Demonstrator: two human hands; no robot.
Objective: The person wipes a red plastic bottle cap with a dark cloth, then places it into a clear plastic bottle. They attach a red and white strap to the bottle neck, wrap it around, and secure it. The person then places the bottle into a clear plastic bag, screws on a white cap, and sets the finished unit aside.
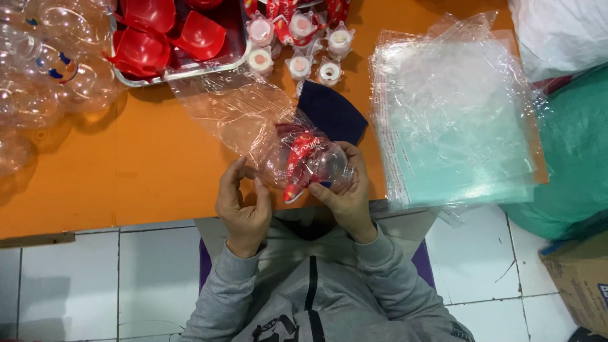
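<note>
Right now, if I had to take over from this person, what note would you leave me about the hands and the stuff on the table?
Left hand: pinching the open edge of the clear plastic bag, holding nothing else.
Right hand: cupping the clear round plastic bottle with a red strap, which sits at the bag's mouth, only partly in.
On the orange table: stack of clear flat bags to the right, metal tray of red plastic scoops at the top, small white-capped pieces beside it, heap of empty clear bottles at far left.
Done: bottle and strap together.
Left: bottle not fully in the bag; the bag is still open.
</note>
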